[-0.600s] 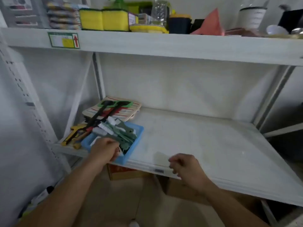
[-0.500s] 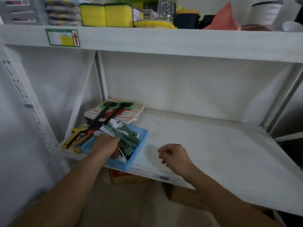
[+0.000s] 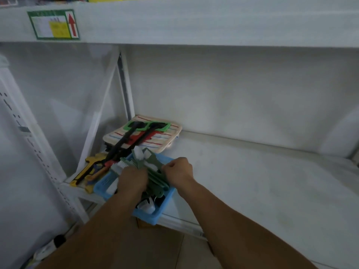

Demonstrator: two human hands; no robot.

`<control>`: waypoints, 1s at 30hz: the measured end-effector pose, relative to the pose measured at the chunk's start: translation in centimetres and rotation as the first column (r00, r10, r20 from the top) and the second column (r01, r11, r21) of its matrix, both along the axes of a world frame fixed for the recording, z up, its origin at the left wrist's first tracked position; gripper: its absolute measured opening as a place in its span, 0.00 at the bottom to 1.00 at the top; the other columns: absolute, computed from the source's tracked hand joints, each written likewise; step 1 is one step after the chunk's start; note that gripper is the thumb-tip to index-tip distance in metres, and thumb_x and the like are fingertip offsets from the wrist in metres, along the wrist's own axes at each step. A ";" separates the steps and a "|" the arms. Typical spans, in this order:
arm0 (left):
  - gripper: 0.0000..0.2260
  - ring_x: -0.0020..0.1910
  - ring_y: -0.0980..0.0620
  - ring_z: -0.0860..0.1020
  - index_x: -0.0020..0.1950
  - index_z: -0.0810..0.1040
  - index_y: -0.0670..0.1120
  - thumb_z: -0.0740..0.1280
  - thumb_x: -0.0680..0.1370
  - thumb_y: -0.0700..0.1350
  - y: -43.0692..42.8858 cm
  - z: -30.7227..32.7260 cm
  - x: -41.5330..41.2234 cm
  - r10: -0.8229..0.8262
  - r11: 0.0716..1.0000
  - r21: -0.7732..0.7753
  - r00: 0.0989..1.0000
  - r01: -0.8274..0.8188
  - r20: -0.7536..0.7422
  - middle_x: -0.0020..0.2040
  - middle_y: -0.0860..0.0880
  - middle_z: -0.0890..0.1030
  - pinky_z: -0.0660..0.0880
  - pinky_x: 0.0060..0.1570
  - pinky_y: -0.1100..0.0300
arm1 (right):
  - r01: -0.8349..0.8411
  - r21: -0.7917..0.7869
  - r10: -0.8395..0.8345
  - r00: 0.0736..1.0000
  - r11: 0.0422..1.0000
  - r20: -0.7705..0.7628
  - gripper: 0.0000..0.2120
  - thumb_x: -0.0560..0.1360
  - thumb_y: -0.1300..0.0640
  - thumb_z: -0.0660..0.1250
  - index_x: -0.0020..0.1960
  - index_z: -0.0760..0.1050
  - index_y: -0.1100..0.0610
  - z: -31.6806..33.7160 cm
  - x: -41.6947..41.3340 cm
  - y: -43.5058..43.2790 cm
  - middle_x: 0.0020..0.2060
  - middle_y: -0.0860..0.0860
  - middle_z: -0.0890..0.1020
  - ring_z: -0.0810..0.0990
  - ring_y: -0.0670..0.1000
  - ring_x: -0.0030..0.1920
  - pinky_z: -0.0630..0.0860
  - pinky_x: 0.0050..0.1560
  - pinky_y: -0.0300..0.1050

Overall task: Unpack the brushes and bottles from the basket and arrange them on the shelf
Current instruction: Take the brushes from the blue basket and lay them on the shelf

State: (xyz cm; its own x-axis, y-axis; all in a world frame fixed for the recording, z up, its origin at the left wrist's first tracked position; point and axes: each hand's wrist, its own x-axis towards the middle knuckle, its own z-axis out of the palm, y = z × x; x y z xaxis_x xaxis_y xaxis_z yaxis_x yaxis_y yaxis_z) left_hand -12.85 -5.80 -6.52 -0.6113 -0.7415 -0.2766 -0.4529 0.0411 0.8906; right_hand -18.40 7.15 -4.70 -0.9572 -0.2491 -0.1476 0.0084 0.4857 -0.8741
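Note:
A blue plastic basket (image 3: 165, 207) sits at the front left of the white shelf (image 3: 252, 181), overhanging its edge a little. It holds several green brushes (image 3: 153, 176) with white bristles, piled together. My left hand (image 3: 133, 181) is inside the basket, fingers closed over the brush pile. My right hand (image 3: 177, 168) is at the basket's far right rim, fingers curled on a green brush handle. What lies under the hands is hidden. No bottles can be made out.
Behind the basket lies a striped cloth (image 3: 143, 136) with black and red long-handled tools (image 3: 128, 141) across it. Yellow tools (image 3: 85, 171) lie at the shelf's left edge. An upper shelf (image 3: 194, 22) hangs overhead. A cardboard box (image 3: 147, 225) stands below.
My right hand has moved left from the shelf's front edge to the basket and closed on a brush. My left hand stays in the basket. The camera has moved closer and lower.

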 end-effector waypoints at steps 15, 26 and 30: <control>0.13 0.15 0.56 0.65 0.42 0.79 0.39 0.62 0.82 0.44 29.6 0.4 -0.9 -0.404 0.764 0.439 0.881 0.472 -0.245 0.20 0.50 0.72 0.60 0.17 0.70 | 0.710 -0.348 -0.753 0.658 0.613 0.017 0.06 0.73 0.66 0.72 0.44 0.86 0.58 0.3 2.3 37.3 0.32 0.55 0.85 0.84 0.53 0.30 0.85 0.40 0.50; 0.09 0.19 0.51 0.73 0.51 0.75 0.39 0.63 0.80 0.45 47.4 -4.6 -9.4 -0.641 0.744 0.179 0.763 0.644 -0.080 0.31 0.43 0.80 0.69 0.21 0.64 | 0.608 0.573 -0.351 0.791 0.550 -0.501 0.11 0.79 0.55 0.63 0.58 0.78 0.59 -4.9 -0.7 52.2 0.53 0.53 0.78 0.79 0.55 0.51 0.79 0.51 0.51; 0.16 0.47 0.39 0.83 0.60 0.67 0.45 0.60 0.80 0.55 46.8 -4.0 -9.1 -0.752 0.455 -0.439 0.598 0.775 0.277 0.51 0.42 0.82 0.77 0.46 0.50 | 0.410 0.695 -0.166 0.905 0.590 -0.392 0.20 0.80 0.49 0.59 0.69 0.71 0.56 -6.8 -0.9 52.3 0.63 0.52 0.74 0.74 0.54 0.59 0.76 0.60 0.50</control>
